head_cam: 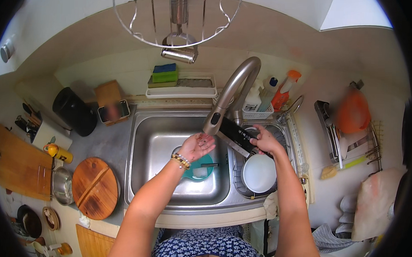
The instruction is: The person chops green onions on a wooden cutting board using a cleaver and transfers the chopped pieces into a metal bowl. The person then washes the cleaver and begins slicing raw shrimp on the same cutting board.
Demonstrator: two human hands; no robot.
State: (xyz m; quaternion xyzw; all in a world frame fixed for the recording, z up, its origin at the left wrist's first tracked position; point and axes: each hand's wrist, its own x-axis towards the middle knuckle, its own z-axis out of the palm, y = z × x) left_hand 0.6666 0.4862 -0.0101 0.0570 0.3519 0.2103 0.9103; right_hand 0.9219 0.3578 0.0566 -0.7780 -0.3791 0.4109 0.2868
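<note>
My left hand [198, 147] is palm up just below the spout of the brushed-metal faucet [237, 80]. Small dark bits cling to its palm and fingers, and bead bracelets circle the wrist. Whether water runs is hard to tell. My right hand [266, 142] grips a black-bladed cleaver [234, 136] with a bright edge and white writing, partly behind the spout. The blade slants over the divider between the steel sink [152, 174] and the drying rack [237, 180]. Below my left hand, a teal bowl [209, 163] in the sink holds something whitish and a dark handle-like piece.
A white bowl [259, 174] sits in the drying rack. Bottles stand in a white basket [258, 114] behind the faucet. A wooden lid [95, 188] lies on the left counter near a steel bowl [62, 186]. A wire rack [175, 44] with a peeler hangs overhead.
</note>
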